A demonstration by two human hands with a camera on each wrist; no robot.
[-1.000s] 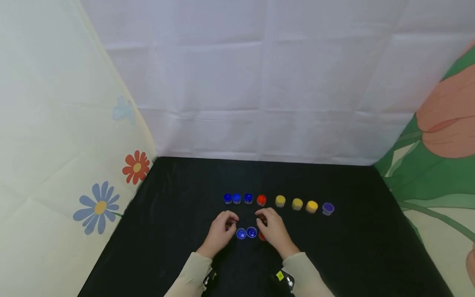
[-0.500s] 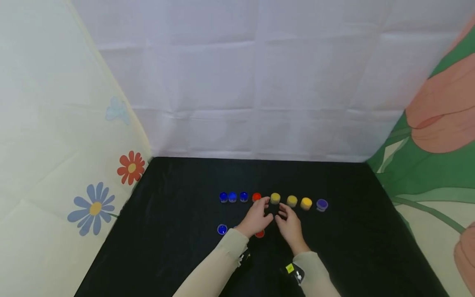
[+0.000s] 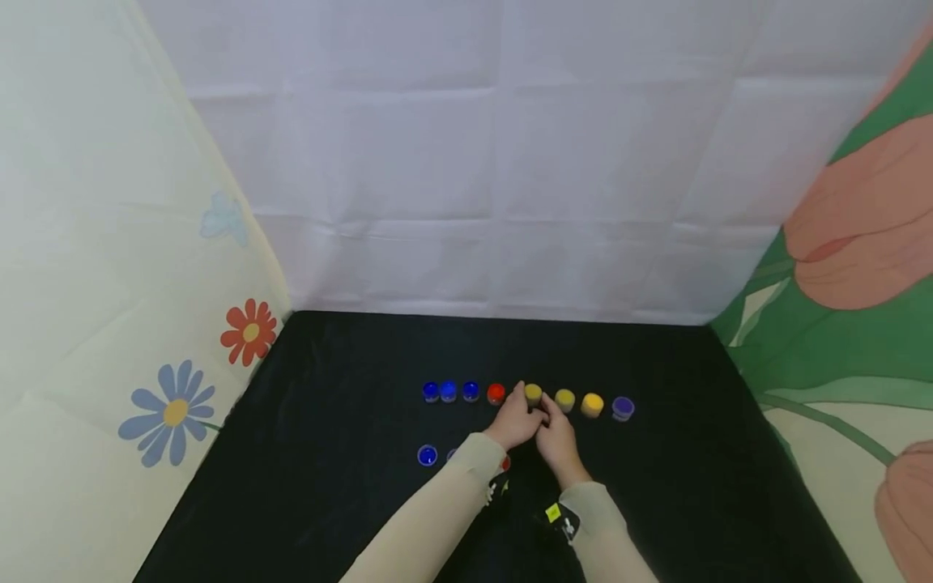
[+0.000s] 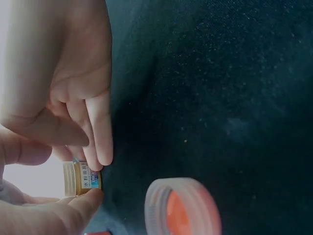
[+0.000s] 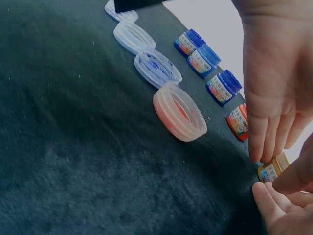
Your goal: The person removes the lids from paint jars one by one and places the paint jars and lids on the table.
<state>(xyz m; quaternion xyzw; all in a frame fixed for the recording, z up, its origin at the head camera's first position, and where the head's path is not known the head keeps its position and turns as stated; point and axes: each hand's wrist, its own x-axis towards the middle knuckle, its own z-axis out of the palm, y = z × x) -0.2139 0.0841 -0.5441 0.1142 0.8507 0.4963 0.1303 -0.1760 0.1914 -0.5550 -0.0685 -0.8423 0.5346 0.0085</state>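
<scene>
A small yellow paint jar (image 3: 533, 392) stands upright on the black cloth with a hand on either side. My left hand (image 3: 513, 419) lies along its left side, fingers fairly straight, their tips at the jar in the left wrist view. From the other side my right hand (image 3: 557, 441) reaches it, also with extended fingers. Printed on the jar (image 4: 82, 178) is a label. Next to it on the left is a red paint jar (image 5: 238, 122). A red lid (image 5: 180, 111) lies nearer the body, largely behind the left sleeve in the head view.
Blue paint jars (image 3: 448, 392) continue the row leftward. Two more yellow jars (image 3: 592, 405) and a purple one (image 3: 623, 408) are to the right. Several blue lids (image 5: 157, 67) lie in front, partly under the left arm. A white cloth (image 3: 496, 267) hangs behind.
Both hands have moved away from the near lids, up and right to the yellow jar. The left hand crossed over the lids. Over the last half second, both closed in beside the jar.
</scene>
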